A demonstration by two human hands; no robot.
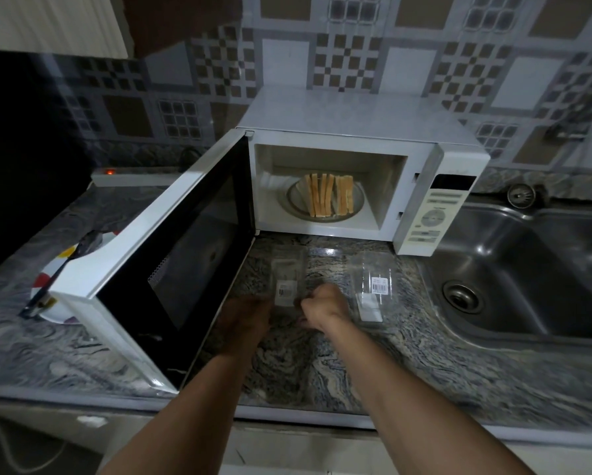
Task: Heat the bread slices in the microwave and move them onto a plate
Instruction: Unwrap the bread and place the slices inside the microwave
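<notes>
Two hands meet at a clear plastic pack [285, 281] on the bench [322, 368]: the right hand [323, 305] curls on its edge, the left hand [248, 315] grip unclear. Bread slices [329, 197] stand inside the open microwave [356, 113].

Shiny metal sink [527, 269], polished stone counter [322, 365], glossy microwave [356, 111].

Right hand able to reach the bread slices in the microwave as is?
Probably yes: the microwave door stands wide open and nothing upright lies between the right hand and the bread slices. It appears to hold a clear package, though.
</notes>
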